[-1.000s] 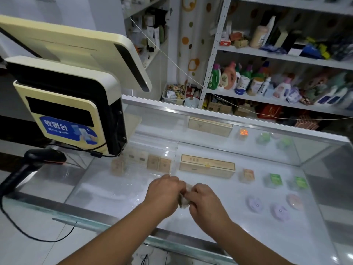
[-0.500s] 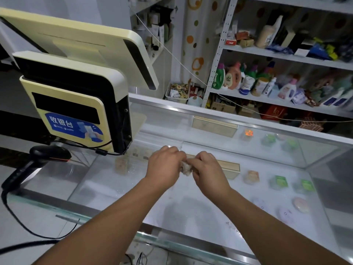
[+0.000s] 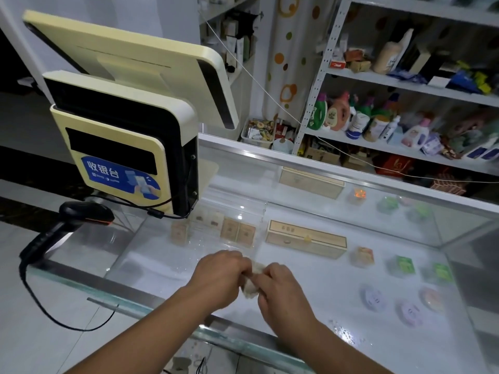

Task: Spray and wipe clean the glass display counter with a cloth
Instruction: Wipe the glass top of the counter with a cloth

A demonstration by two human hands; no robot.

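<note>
**Both hands bunched on the cloth, nearer me than the long box**

I hold the cloth (image 3: pixel 249 286) between my 2 hands over the glass counter (image 3: pixel 151 268). My left hand (image 3: pixel 218 276) has its fingers curled in round 1 end of it. My right hand (image 3: pixel 283 290) pinches the other end with fingers and thumb. The knuckles of the 2 hands almost meet. Only a small pale, crumpled wad of the cloth shows in the gap between them, and the rest is hidden in my grip. I cannot tell whether the cloth touches the glass or hangs just above it.

My landmark is the long tan box (image 3: pixel 306 238), which lies under the glass. The cloth and both hands are on my side of that box, toward its left end. A patch of droplets (image 3: pixel 343 330) sits on the glass nearer me than the box, below its right end. 2 small packets (image 3: pixel 237 232) stand just left of the box, also under the glass. 2 green packets (image 3: pixel 403 264) lie to the right of it. The cash register (image 3: pixel 121 147) stands well to the left of the box, on top of the counter. A black barcode scanner (image 3: pixel 81 214) is further left again. Shelves (image 3: pixel 405 85) of bottles rise beyond the box, past the counter's far edge.
</note>
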